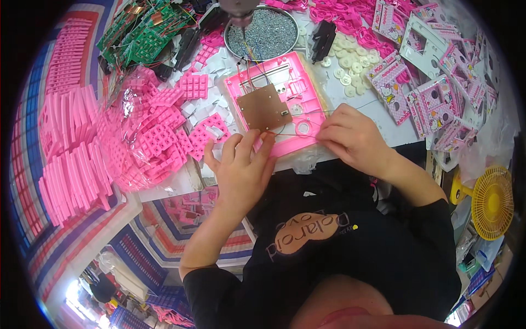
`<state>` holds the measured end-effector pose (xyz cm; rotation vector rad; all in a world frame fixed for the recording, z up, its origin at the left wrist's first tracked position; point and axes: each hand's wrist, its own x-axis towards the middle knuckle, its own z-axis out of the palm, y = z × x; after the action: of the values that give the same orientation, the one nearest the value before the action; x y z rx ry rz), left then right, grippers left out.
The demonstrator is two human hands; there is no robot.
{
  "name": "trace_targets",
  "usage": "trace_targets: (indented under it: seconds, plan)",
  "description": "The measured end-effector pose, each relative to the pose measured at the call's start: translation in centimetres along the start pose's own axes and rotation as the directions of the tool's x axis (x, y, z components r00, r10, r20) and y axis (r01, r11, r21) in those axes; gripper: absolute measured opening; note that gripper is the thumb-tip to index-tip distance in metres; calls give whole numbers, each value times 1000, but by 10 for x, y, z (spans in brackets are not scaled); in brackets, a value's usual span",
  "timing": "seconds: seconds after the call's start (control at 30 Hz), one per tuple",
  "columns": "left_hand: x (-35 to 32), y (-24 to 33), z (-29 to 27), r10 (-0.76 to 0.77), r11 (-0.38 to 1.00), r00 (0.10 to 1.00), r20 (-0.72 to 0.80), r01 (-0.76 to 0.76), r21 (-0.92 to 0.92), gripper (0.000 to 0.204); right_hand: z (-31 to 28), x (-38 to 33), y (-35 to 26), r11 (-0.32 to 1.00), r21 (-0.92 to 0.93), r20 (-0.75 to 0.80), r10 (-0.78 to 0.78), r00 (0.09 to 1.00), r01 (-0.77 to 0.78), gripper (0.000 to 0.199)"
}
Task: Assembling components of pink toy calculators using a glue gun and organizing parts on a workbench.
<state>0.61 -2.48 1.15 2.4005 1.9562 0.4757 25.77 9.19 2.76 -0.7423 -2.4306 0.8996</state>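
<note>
A pink plastic housing (302,82) lies open side up on the table before me, with a brown circuit board (263,107) set in it and thin wires running off toward the top. My left hand (241,167) rests at the housing's near left corner, fingers spread and touching its edge. My right hand (353,137) sits at the near right edge, fingertips pinched on a thin red wire (298,133) that runs across the housing's lower part.
A round metal dish of small screws (268,33) stands behind the housing. Green circuit boards (145,33) lie at the back left. Pink keypad pieces in a clear bag (145,137) and stacked pink strips (71,164) fill the left. Printed pink panels (433,104) and white discs (348,68) lie right. A yellow fan (490,203) stands low right.
</note>
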Motion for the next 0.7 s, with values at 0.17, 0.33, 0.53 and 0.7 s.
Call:
trace_targets:
  seconds: [0.17, 0.33, 0.53, 0.7]
  plan:
    - [2, -11, -3, 41, 998, 998, 47, -39, -50, 41, -5, 10, 15, 997, 81, 131, -27, 991, 16, 15]
    - [11, -14, -11, 42, 991, 993, 108, -27, -132, 40, 5, 10, 35, 933, 72, 93, -359, 929, 353, 11]
    - [9, 22, -5, 60, 965, 998, -17, -62, -256, 40, 7, -1, 42, 932, -17, -82, -363, 928, 363, 13]
    - [22, 37, 17, 180, 938, 982, -56, -189, -290, 44, 2, -16, 25, 912, -282, 2, -310, 951, 298, 24]
